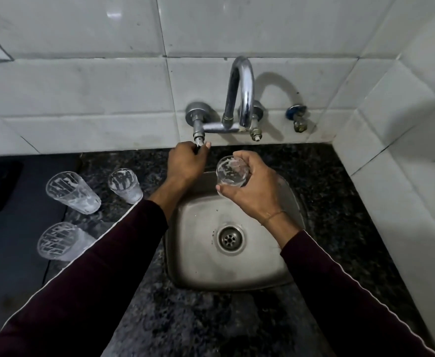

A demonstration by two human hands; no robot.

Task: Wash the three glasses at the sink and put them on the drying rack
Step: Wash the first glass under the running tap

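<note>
My right hand [252, 191] grips a clear glass [232, 171] streaked with white residue, held over the back of the steel sink [203, 269], its mouth facing me. My left hand [185, 163] is curled round the left tap handle [198, 141] under the wall valve. The chrome spout [242, 88] arches above the glass; no water shows. Three more soiled glasses stand on the counter at the left: one [125, 185] near my left forearm, one [72, 193] further left, one [59, 242] nearer to me.
A dark granite counter [340, 202] surrounds the sink. White tiled walls close the back and right. A dark mat or surface [13, 243] lies at far left. A small blue valve [297, 117] sticks out of the wall right of the tap.
</note>
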